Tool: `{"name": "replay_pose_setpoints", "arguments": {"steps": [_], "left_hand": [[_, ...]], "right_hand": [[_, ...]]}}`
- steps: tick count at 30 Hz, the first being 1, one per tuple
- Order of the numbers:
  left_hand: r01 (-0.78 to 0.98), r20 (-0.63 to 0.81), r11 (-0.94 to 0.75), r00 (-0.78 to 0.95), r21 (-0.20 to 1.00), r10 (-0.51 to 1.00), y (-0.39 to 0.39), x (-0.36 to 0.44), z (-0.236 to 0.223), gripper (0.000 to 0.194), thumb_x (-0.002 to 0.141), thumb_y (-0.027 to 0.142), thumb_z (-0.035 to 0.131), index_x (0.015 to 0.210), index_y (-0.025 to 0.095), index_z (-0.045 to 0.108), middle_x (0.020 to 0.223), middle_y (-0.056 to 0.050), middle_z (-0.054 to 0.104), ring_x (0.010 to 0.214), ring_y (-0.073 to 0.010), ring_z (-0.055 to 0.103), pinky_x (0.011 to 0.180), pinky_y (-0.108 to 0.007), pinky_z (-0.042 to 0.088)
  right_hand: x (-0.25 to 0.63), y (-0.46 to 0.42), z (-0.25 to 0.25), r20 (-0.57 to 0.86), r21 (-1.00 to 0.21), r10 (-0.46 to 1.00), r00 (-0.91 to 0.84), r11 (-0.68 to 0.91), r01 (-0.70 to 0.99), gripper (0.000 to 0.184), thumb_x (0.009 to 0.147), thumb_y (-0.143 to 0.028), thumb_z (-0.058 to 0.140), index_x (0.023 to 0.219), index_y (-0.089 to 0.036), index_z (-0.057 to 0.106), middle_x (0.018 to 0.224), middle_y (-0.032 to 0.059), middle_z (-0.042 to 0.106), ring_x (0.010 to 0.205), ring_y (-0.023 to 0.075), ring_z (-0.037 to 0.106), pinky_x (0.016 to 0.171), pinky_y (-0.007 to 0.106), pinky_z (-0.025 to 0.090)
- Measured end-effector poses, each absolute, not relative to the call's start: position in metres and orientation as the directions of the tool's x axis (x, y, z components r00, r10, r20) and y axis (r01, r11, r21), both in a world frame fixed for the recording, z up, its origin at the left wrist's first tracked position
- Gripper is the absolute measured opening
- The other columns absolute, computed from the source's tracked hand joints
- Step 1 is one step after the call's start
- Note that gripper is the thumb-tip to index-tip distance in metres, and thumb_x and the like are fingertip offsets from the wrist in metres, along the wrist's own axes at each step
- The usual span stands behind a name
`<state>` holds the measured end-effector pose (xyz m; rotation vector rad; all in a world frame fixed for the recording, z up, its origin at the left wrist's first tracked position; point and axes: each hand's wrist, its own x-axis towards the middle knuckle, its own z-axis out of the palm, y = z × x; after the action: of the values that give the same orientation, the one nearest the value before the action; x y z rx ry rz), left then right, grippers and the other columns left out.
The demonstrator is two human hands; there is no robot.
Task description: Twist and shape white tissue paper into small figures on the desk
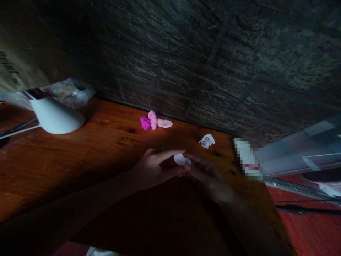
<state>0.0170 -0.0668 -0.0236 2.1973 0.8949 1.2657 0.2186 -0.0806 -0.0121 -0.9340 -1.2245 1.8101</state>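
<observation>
Both hands meet over the wooden table around a small, smooth white clay piece [181, 159]. My left hand [157, 165] holds it from the left, thumb and fingers closed about it. From the right, my right hand [206, 174] pinches its edge with the fingertips. Beyond the hands, near the wall, lie a magenta clay lump [145, 123], a pink clay lump [152, 120] and a paler pink clay lump [164, 123], touching in a row. A crumpled, thin white scrap [207, 141] rests to their right; its material is unclear. Shadow darkens both hands.
A white cone-shaped lamp base [57, 115] with a cable stands at the left, with crumpled clear plastic [70, 92] behind it. A dark brick-patterned wall [170, 60] bounds the wooden table [112, 142] at the back. A blurred-out white object [247, 158] lies near the right edge.
</observation>
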Motion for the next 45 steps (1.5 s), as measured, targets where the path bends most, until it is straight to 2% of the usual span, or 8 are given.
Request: {"name": "replay_pose_setpoints", "arguments": {"steps": [7, 11, 15, 22, 27, 33, 37, 45], "left_hand": [[0.162, 0.525, -0.645, 0.451, 0.747, 0.721, -0.065, 0.017, -0.022, 0.042, 0.084, 0.021, 0.079, 0.125, 0.016, 0.07, 0.112, -0.008, 0.08, 0.093, -0.0183, 0.078, 0.086, -0.026, 0.062], [0.054, 0.389, -0.462, 0.459, 0.885, 0.799, -0.068, 0.019, -0.018, 0.035, 0.088, 0.022, 0.074, 0.123, 0.016, 0.07, 0.101, -0.006, 0.082, 0.08, -0.0165, 0.079, 0.073, -0.023, 0.064], [0.046, 0.237, -0.286, 0.445, 0.957, 0.864, -0.067, 0.022, -0.015, 0.033, 0.092, 0.028, 0.069, 0.121, 0.015, 0.071, 0.098, -0.007, 0.082, 0.078, -0.017, 0.079, 0.07, -0.023, 0.064], [0.133, 0.297, -0.357, 0.335, 0.924, 0.894, -0.058, 0.02, -0.022, 0.019, 0.092, 0.026, 0.067, 0.106, 0.017, 0.078, 0.102, -0.004, 0.082, 0.087, -0.0167, 0.079, 0.079, -0.024, 0.063], [0.154, 0.323, -0.392, 0.345, 0.907, 0.881, -0.06, 0.021, -0.022, 0.018, 0.091, 0.029, 0.071, 0.105, 0.019, 0.077, 0.098, -0.002, 0.082, 0.083, -0.0146, 0.077, 0.075, -0.021, 0.061], [0.297, 0.344, -0.46, 0.369, 0.837, 0.863, -0.062, 0.018, -0.017, 0.012, 0.093, 0.028, 0.067, 0.093, 0.02, 0.077, 0.086, 0.001, 0.081, 0.073, -0.0123, 0.073, 0.068, -0.019, 0.055], [0.344, 0.381, -0.51, 0.377, 0.788, 0.844, -0.063, 0.016, -0.009, 0.017, 0.095, 0.028, 0.063, 0.09, 0.021, 0.077, 0.084, 0.002, 0.081, 0.071, -0.0116, 0.072, 0.066, -0.019, 0.052], [0.217, 0.32, -0.418, 0.377, 0.882, 0.87, -0.056, 0.015, -0.006, 0.013, 0.09, 0.025, 0.07, 0.086, 0.018, 0.079, 0.08, 0.0, 0.081, 0.067, -0.0119, 0.071, 0.062, -0.019, 0.052]], "right_hand": [[0.218, -0.081, -0.008, -0.165, -0.964, 0.881, -0.443, -0.239, -0.115, 0.029, 0.085, -0.044, 0.078, 0.106, -0.024, 0.079, 0.096, 0.0024, 0.078, 0.088, 0.016, 0.07, 0.084, 0.029, 0.054], [0.217, -0.083, -0.005, -0.149, -0.973, 0.912, -0.382, -0.204, -0.107, 0.03, 0.081, -0.047, 0.08, 0.099, -0.024, 0.079, 0.089, 0.0019, 0.077, 0.076, 0.014, 0.068, 0.074, 0.027, 0.054], [0.217, -0.082, -0.006, -0.128, -0.982, 0.922, -0.367, -0.17, -0.084, 0.024, 0.081, -0.043, 0.081, 0.095, -0.025, 0.08, 0.083, -0.0002, 0.076, 0.073, 0.0121, 0.066, 0.075, 0.026, 0.054], [0.218, -0.08, -0.009, -0.121, -0.991, 0.92, -0.372, -0.134, -0.008, 0.028, 0.085, -0.037, 0.078, 0.11, -0.026, 0.076, 0.101, 0.0007, 0.078, 0.09, 0.0154, 0.07, 0.088, 0.032, 0.055], [0.219, -0.079, -0.015, -0.088, -0.996, 0.971, -0.224, -0.088, 0.007, 0.03, 0.076, -0.035, 0.086, 0.101, -0.024, 0.074, 0.102, 0.0026, 0.08, 0.092, 0.0181, 0.074, 0.086, 0.032, 0.058], [0.216, -0.084, -0.012, -0.047, -0.995, 0.977, -0.206, -0.027, 0.095, 0.025, 0.074, -0.034, 0.086, 0.095, -0.024, 0.074, 0.095, 0.0026, 0.08, 0.088, 0.0193, 0.074, 0.082, 0.032, 0.06], [0.213, -0.083, -0.01, -0.076, -0.997, 0.973, -0.216, -0.071, 0.029, 0.028, 0.073, -0.038, 0.087, 0.093, -0.023, 0.074, 0.09, 0.002, 0.079, 0.082, 0.0177, 0.073, 0.079, 0.031, 0.059], [0.214, -0.079, -0.015, -0.166, -0.978, 0.963, -0.211, -0.188, -0.092, 0.031, 0.069, -0.035, 0.09, 0.092, -0.023, 0.073, 0.085, -0.0006, 0.078, 0.075, 0.0146, 0.071, 0.075, 0.03, 0.058]]}}
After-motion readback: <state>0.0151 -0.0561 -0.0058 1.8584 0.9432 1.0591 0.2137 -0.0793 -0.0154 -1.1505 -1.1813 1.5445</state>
